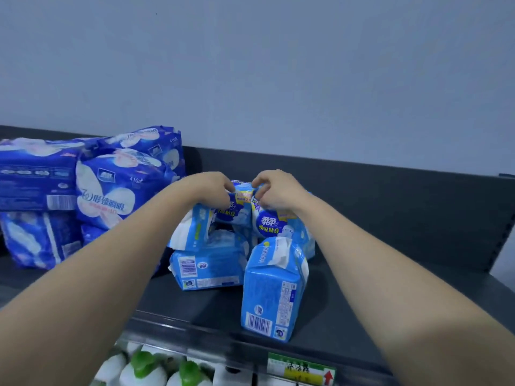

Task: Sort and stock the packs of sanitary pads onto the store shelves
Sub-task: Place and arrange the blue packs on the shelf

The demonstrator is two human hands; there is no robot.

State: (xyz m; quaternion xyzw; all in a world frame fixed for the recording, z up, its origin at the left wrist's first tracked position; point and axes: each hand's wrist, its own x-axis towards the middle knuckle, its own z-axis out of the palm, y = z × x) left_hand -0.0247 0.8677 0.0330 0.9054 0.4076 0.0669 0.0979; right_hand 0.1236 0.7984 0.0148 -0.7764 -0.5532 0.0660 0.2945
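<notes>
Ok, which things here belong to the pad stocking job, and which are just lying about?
Part of the job: light blue packs, two gripped by the left hand and right hand; dark blue packs; dark shelf.
Just lying about: green-capped bottles on the shelf below; price label on the shelf edge.

About five dark blue packs [119, 188] and five light blue packs [274, 291].

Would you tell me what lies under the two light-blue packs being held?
Under the held packs lies a flat light-blue pack showing its barcode, and a tilted pack at the left. Anything deeper in the pile is covered by those packs.
</notes>
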